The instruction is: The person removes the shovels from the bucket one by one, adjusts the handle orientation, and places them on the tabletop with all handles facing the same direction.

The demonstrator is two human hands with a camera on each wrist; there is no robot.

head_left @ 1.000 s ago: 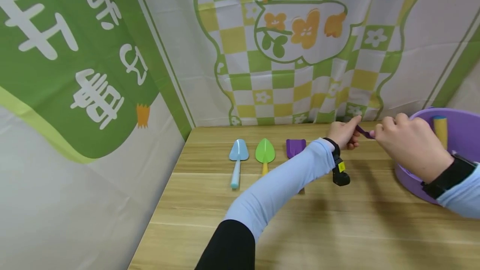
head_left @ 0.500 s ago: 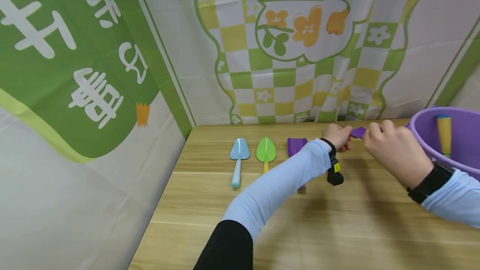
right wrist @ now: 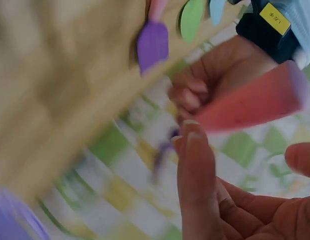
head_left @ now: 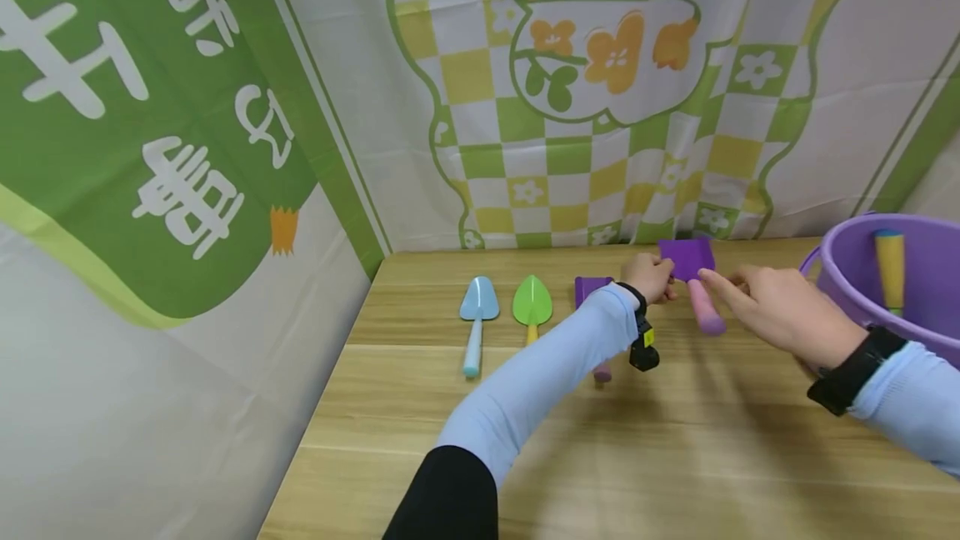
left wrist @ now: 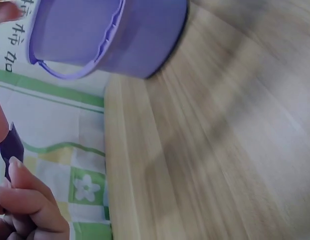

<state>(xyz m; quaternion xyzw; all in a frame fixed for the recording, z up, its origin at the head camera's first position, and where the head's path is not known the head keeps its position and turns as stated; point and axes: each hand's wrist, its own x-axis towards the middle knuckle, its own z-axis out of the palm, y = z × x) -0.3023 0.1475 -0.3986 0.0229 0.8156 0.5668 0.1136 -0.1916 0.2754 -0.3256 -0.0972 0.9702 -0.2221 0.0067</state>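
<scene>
In the head view, a small toy shovel with a purple blade and pink handle is held up near the back of the table. My left hand pinches the left side of its blade; the left wrist view shows fingertips gripping a dark purple edge. My right hand has its index finger stretched to the neck of the shovel. In the right wrist view its fingers are straight and its thumb stands apart, with the pink handle beyond them.
A blue trowel, a green trowel and another purple shovel lie in a row on the wooden table, the last partly behind my left forearm. At right stands a purple bucket with a yellow handle inside.
The shovel has turned so its blade faces the camera and its handle points down toward me. My left hand has shifted left; my right hand has loosened from the handle.
</scene>
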